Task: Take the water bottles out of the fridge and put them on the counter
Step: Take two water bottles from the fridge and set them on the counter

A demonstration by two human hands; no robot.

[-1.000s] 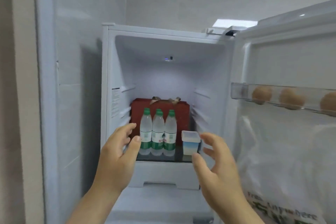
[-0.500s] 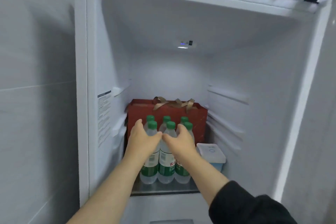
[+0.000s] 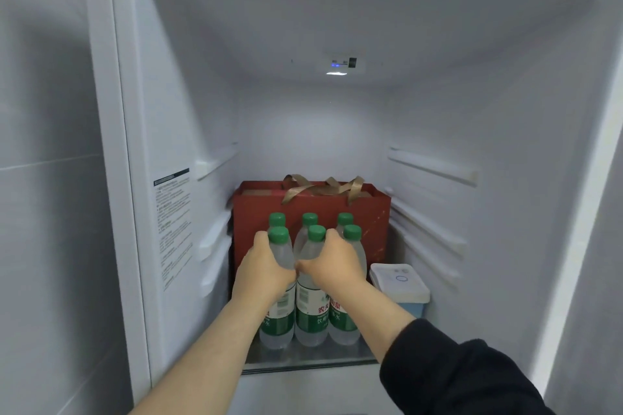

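Note:
Several clear water bottles with green caps and green labels stand in two rows on the glass shelf (image 3: pixel 303 359) of the open fridge. My left hand (image 3: pixel 261 271) is wrapped around the front left bottle (image 3: pixel 279 313) just below its cap. My right hand (image 3: pixel 332 264) curls around the front right bottle (image 3: pixel 354 242), its thumb against the front middle bottle (image 3: pixel 312 310). All bottles rest upright on the shelf. The back row (image 3: pixel 309 219) shows only its caps.
A red gift bag with gold ribbon handles (image 3: pixel 313 199) stands right behind the bottles. A white-lidded pale blue box (image 3: pixel 399 285) sits just right of them. Fridge side walls with shelf rails (image 3: pixel 431 168) close in on both sides; a tiled wall (image 3: pixel 43 178) lies left.
Both hands went from open in front of the fridge to inside it and closed on the front bottles. The view moved closer; the door with eggs left the frame.

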